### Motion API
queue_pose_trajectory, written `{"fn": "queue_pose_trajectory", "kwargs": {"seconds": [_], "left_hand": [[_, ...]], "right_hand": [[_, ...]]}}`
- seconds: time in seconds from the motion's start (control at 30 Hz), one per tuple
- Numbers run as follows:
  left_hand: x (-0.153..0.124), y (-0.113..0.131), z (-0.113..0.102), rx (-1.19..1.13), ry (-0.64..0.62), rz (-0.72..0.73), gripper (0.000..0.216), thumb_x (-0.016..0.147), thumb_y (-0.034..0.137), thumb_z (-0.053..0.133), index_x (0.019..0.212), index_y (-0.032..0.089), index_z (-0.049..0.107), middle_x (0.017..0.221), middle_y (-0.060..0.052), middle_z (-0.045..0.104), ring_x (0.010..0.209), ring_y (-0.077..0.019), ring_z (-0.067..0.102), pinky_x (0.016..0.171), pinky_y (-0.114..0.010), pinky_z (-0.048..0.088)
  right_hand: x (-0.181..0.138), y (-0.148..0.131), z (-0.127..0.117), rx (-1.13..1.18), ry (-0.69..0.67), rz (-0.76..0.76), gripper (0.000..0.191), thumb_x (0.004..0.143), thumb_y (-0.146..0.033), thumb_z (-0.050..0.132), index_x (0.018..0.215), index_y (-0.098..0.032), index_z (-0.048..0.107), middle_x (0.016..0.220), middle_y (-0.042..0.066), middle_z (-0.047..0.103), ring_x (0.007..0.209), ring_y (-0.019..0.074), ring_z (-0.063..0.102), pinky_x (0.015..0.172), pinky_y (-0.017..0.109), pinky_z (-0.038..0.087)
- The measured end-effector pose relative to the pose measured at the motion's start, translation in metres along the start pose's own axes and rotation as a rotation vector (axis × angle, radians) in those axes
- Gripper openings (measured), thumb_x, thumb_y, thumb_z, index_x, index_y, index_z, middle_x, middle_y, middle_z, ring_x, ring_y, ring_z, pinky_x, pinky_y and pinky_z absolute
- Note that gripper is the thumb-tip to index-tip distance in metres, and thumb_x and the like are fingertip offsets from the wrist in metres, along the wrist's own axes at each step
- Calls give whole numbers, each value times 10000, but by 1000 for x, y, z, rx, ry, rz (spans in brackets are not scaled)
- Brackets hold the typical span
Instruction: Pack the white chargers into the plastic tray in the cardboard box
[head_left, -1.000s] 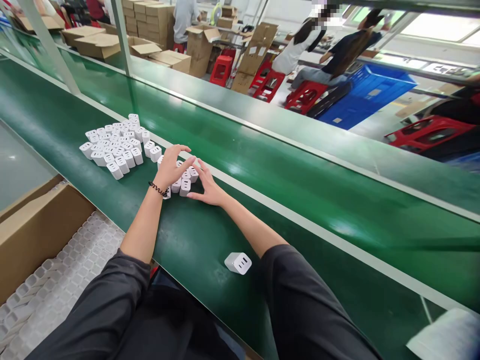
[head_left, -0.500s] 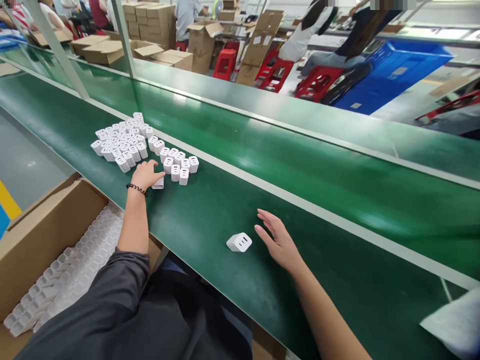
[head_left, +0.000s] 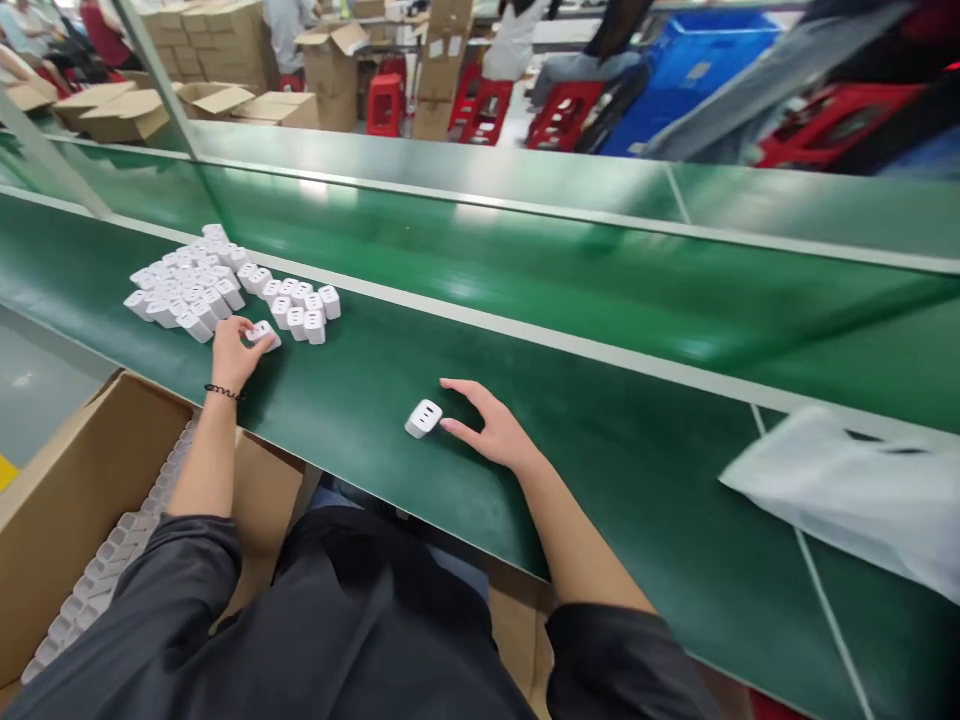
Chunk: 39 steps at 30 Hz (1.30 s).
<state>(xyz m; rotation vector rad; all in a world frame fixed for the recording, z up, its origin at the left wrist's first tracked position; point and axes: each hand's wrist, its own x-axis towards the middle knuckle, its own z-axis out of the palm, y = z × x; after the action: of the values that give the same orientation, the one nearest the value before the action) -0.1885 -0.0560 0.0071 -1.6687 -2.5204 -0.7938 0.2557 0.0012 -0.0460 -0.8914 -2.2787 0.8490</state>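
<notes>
The left hand (head_left: pixel 231 357) is grasping a small charger (head_left: pixel 265 336), thumb and fingers on either side of it; the charger is white and tilted, and dark slots show on its exposed face. A thin black bracelet (head_left: pixel 223 391) circles the wrist. The right hand (head_left: pixel 484 422) is released, its thumb and fingers apart in a loose curve, and the thumb tip is just beside a lone charger (head_left: pixel 424 419); I cannot tell whether the two touch. That lone charger rests on the green worktop (head_left: pixel 352 410), between the hands but much nearer the right one. It is a clean white block with rounded corners and plain sides, and its slotted face shows a longer dark slot with smaller ones beside it.

Beyond the left hand stand a loose group of chargers (head_left: pixel 296 321) and a larger, tightly packed cluster of chargers (head_left: pixel 191 281), all white, with slots showing on many tops. A crumpled white bag (head_left: pixel 862 500) lies at the far right. Below the left hand, an open cardboard box (head_left: pixel 71 500) contains pale plastic pieces (head_left: pixel 97 575). Across the worktop are red stools (head_left: pixel 384 106), a blue crate (head_left: pixel 686 75) and stacked cartons (head_left: pixel 217 42)
</notes>
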Motion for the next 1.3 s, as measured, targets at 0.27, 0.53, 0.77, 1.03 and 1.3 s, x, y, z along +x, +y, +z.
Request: {"fn": "queue_pose_trajectory", "kwargs": {"seconds": [0.27, 0.53, 0.77, 1.03, 1.3], "left_hand": [[-24, 41, -13, -115, 136, 164, 473, 921, 615, 564, 1166, 223, 463, 1270, -86, 513, 1283, -317, 462, 1006, -520, 526], [-133, 149, 33, -661, -305, 533, 450, 870, 438, 716, 1240, 239, 554, 1245, -95, 620, 1126, -225, 627, 856, -352, 609], [-145, 177, 49, -737, -290, 557, 357, 862, 304, 727, 1178, 231, 577, 1094, -53, 664, 965, -163, 654, 785, -275, 583], [-152, 163, 50, -982, -351, 286, 340, 893, 280, 670, 1207, 239, 546, 1125, -73, 664, 1012, -171, 676, 798, -274, 600], [-183, 169, 57, -414, -148, 663, 404, 958, 220, 477, 1350, 162, 557, 1445, -121, 533, 1357, -233, 482, 1155, -406, 393]], "right_hand": [[4, -23, 13, 11, -63, -106, 486, 858, -485, 705, 1246, -226, 570, 1245, 105, 673, 1183, 288, 625, 1101, 535, 443], [-2, -33, 17, 69, 31, -141, 351, 857, -426, 712, 1099, -242, 535, 1029, 60, 664, 873, 209, 651, 791, 359, 553], [-5, -33, 20, 43, 67, -303, 326, 894, -414, 662, 1127, -240, 514, 1019, 71, 659, 857, 209, 654, 727, 347, 565], [-11, -47, 16, 99, 30, -231, 385, 897, -397, 679, 1229, -238, 566, 1154, 80, 715, 984, 220, 711, 871, 359, 589], [-29, -32, 28, 10, 79, -12, 413, 846, -505, 687, 1143, -227, 610, 949, 68, 714, 620, 175, 684, 567, 296, 588]]}}
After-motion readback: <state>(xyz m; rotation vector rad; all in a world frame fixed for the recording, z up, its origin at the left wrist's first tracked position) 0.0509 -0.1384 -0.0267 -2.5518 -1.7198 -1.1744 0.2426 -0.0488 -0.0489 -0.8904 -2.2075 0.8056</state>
